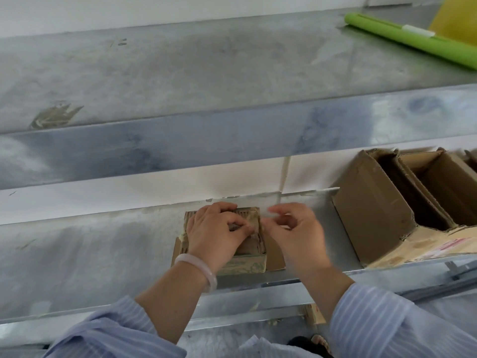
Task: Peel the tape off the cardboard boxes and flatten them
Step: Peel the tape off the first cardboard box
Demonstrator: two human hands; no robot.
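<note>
a: where's the small box (pixel 251 262)?
b: at six o'clock on the steel counter (pixel 90 254), left hand (pixel 216 231) fingers curled on its top.
a: right hand (pixel 294 228)?
b: fingers pinched on clear tape (pixel 273 215) (blurred); open boxes (pixel 374 210) at three o'clock.

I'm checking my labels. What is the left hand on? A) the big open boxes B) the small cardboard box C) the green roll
B: the left hand lies on the small cardboard box, fingers curled over its top.
</note>
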